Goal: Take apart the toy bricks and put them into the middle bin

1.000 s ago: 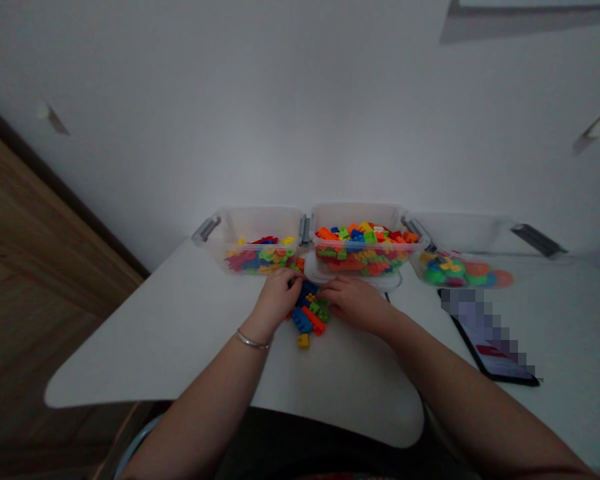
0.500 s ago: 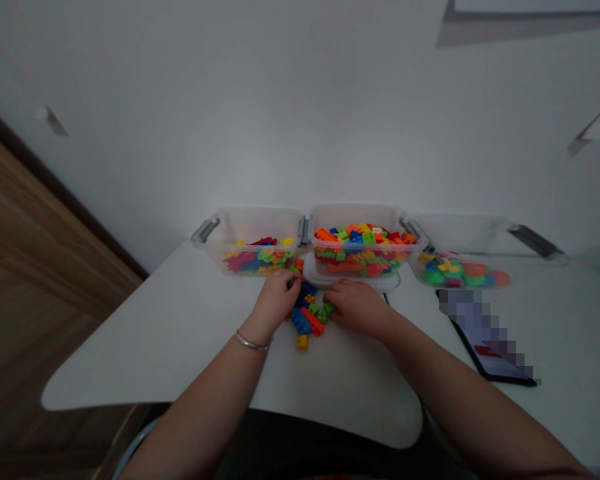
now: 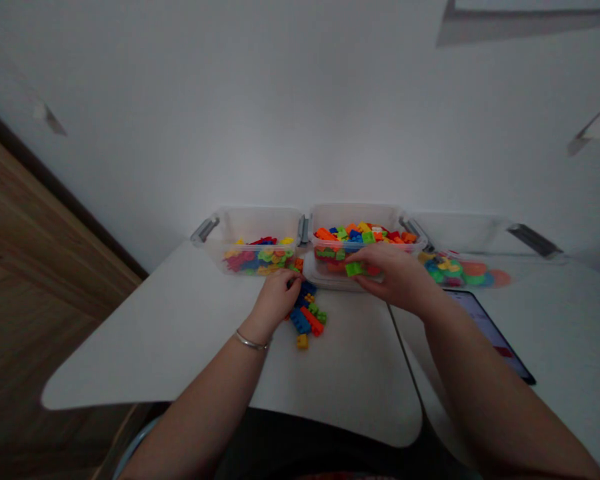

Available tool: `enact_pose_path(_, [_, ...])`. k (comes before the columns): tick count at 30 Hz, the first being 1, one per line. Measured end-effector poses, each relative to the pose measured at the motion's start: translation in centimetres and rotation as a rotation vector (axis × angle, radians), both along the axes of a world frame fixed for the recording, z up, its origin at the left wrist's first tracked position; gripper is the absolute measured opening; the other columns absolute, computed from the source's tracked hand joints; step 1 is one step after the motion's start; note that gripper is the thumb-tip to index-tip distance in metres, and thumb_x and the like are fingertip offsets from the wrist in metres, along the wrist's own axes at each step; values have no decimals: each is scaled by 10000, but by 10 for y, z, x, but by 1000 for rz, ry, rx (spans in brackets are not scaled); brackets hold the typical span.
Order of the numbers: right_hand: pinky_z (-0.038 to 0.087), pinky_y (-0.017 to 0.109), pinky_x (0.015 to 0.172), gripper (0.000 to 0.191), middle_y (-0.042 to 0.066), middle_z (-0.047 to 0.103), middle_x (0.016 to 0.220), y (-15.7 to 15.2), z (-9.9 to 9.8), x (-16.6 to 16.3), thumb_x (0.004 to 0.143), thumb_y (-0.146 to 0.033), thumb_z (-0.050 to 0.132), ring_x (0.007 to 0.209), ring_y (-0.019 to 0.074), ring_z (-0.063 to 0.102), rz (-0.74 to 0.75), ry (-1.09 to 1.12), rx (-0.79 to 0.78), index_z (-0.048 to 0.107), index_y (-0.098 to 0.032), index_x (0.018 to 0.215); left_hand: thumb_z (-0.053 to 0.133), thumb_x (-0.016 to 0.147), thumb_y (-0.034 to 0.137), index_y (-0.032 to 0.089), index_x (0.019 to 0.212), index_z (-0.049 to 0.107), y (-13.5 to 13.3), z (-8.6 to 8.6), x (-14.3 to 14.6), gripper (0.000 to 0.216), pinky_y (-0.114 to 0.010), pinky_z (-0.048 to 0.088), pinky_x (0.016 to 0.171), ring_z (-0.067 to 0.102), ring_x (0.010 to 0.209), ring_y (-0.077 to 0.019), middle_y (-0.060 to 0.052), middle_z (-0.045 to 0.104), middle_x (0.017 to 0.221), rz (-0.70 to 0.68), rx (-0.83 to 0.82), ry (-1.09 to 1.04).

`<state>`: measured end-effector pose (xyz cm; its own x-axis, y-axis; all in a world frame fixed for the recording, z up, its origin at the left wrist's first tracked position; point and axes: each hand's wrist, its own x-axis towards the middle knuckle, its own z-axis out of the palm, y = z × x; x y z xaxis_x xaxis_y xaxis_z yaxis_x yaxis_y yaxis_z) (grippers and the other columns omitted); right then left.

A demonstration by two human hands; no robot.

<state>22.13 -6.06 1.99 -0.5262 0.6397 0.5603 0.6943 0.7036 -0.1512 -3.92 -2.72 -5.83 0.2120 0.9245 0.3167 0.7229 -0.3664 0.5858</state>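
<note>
My right hand [image 3: 395, 277] pinches a bright green toy building block [image 3: 353, 269] in front of the middle clear plastic box [image 3: 325, 212], which is filled with colourful blocks. At the left of a small pile of loose blocks, my left hand [image 3: 276, 295] rests with curled fingers; whatever it may hold is hidden. Beside it in the pile lie blue blocks [image 3: 300, 322], a long orange-red block [image 3: 313, 321], green blocks [image 3: 321, 315] and a yellow block [image 3: 303, 342].
A second clear box [image 3: 240, 220] of coloured pieces stands at the left, with a third box [image 3: 480, 227] of round pieces at the right. A tablet or phone [image 3: 485, 327] lies on the right table. A gap [image 3: 405, 353] separates the two white table tops.
My right hand has lifted away from the pile, up and to the right, with the green block. My left hand has stayed in place.
</note>
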Motion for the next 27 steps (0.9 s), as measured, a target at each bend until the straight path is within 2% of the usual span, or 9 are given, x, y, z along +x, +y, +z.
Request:
enact_pose_path(4, [495,404,802,202,74,722,937,5,7,25,847,-322,631,865,247,645,-253,233,290,679,-219,1014,537,880,173,189,914,766,0,-2,-3,232,-401,532,982,689,1007,-242,-85,763,997,4,5,-1])
enact_pose_path(7, [475,409,798,199,56,690,876,13,5,39,820,-347,647,821,241,617,-421,370,413,661,-223,975,536,883,174,186,918,767,1,-4,-4,235,-400,526,995,688,1016,-243,-85,764,1000,4,-7,3])
enact_pose_path(9, [456,417,815,200,52,682,870,18,0,44,807,-355,652,818,241,608,-511,415,443,655,-225,959,535,883,172,190,916,767,1,-4,-4,235,-397,527,995,689,1015,-241,-81,765,1000,6,-10,3])
enact_pose_path(14, [431,444,906,215,81,718,977,28,-11,47,841,-350,582,931,262,623,-631,423,379,672,-226,993,538,886,181,193,908,766,0,-2,-4,229,-394,531,990,693,1006,-240,-79,765,997,5,-2,-3])
enact_pose_path(17, [426,459,932,254,90,740,988,34,-18,49,849,-358,565,976,278,635,-639,390,341,707,-219,1007,543,885,187,198,902,764,0,-3,-3,222,-387,536,982,695,998,-237,-74,765,994,11,3,-8])
enact_pose_path(21, [440,466,907,325,106,748,944,40,-25,52,847,-358,547,925,281,645,-644,343,262,749,-194,1043,543,884,184,199,902,767,1,-4,-2,225,-385,535,985,696,998,-236,-75,766,987,10,3,0])
enact_pose_path(27, [478,472,896,395,129,755,956,41,-29,49,873,-345,495,922,287,643,-641,378,194,739,-161,1124,539,881,170,189,906,769,1,-2,-1,232,-388,537,978,696,989,-237,-79,766,979,12,-12,-1])
